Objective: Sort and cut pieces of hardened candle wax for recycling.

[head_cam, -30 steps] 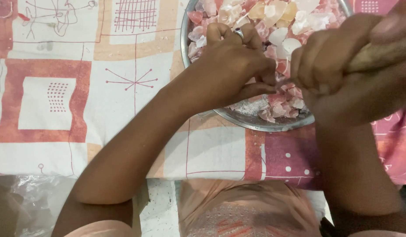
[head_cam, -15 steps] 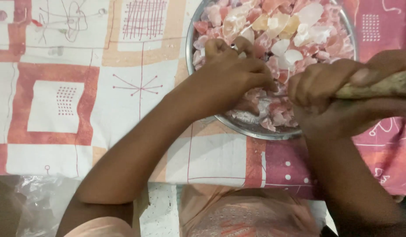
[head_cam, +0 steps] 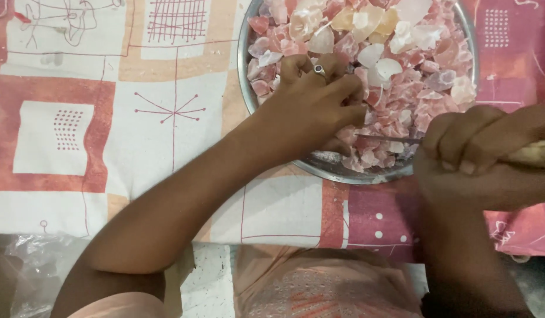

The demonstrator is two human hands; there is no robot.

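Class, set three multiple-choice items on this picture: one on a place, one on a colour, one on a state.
1. Where does the left hand rest?
A. in the metal bowl
B. on the cloth
C. on the lap

2. What colour are most chunks in the bowl?
A. green
B. pink
C. black

3. How is the right hand?
A. flat and open
B. out of sight
C. closed around a wooden handle

Key: 1 A, its fingers lie on the chunks inside the rim. 2 B, pink with some white and yellowish ones. 3 C, fingers curl over the handle.
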